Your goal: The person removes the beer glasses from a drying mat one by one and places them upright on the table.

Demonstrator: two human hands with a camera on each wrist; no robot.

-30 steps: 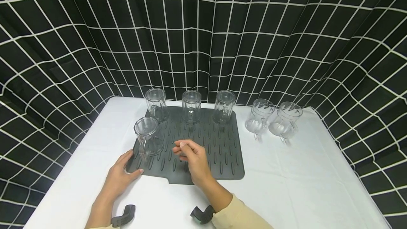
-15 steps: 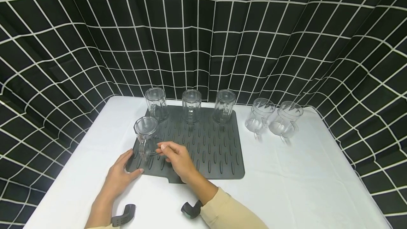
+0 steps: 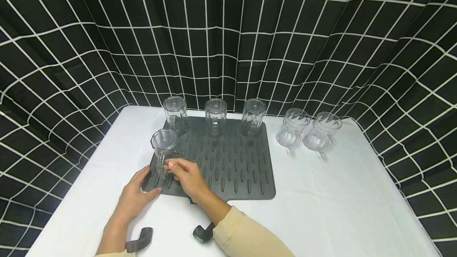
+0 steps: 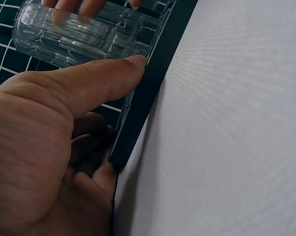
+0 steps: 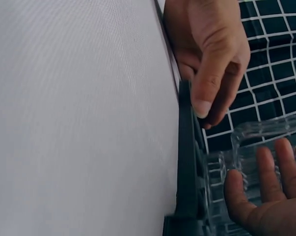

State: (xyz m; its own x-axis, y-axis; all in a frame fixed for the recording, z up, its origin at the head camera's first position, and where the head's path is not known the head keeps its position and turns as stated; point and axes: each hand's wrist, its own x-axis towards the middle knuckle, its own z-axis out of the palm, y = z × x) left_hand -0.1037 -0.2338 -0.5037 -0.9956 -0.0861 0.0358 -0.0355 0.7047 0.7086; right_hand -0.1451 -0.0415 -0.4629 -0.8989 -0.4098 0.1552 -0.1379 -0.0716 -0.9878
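At the front left of the dark grey drying mat [image 3: 235,158], a clear glass mug [image 3: 164,142] stands mouth down, its handle toward the front. My right hand [image 3: 189,177] is at that handle, fingertips overlapping it in the head view. In the right wrist view its fingers [image 5: 268,177] are spread and fairly straight, thumb apart. The left hand [image 3: 133,195] grips the mat's near left corner; its thumb [image 4: 108,81] lies on the front edge, with the other fingers bent round the side. Whether the right fingertips touch the glass is hard to tell.
Three more glass mugs stand mouth down along the mat's back: left [image 3: 176,116], middle [image 3: 216,118] and right [image 3: 252,118]. Two upright glass mugs [image 3: 292,128] are on the white tablecloth [image 3: 321,193] right of the mat. A black gridded curtain [image 3: 228,43] encloses the back and sides.
My right hand has moved left across the mat, from beside the front mug to its handle. The left hand stays at the mat's corner, and the mugs stand where they were.
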